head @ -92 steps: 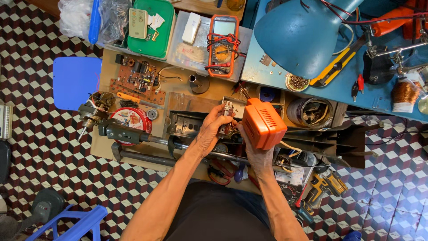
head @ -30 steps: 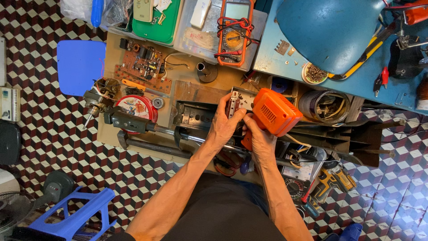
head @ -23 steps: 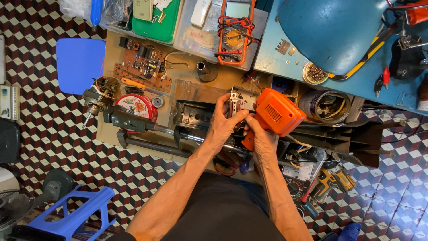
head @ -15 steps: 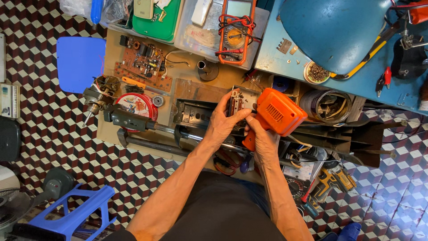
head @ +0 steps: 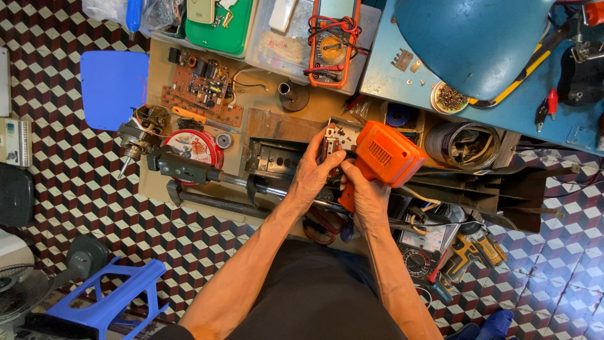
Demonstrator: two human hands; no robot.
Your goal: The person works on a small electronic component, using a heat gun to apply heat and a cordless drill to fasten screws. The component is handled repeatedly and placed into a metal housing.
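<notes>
— What is each hand doing?
— The right hand (head: pixel 367 196) grips the orange soldering gun (head: pixel 385 153); the left hand (head: pixel 316 171) pinches a small switch part (head: pixel 331 140) over the table (head: pixel 270 119).
— Which step?
— Probably soldering a terminal; next calls for a steady tip.

Orange soldering gun (head: pixel 385 154), boxy vented body, tilted, above workbench centre; small switch part (head: pixel 331 140) just left, touching.

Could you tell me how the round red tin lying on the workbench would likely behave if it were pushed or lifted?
The round red tin lies flat on its broad face, so it would probably slide rather than roll. It looks thin-walled, likely light, and a black metal bar overlaps its lower edge, which might hinder lifting.
</notes>
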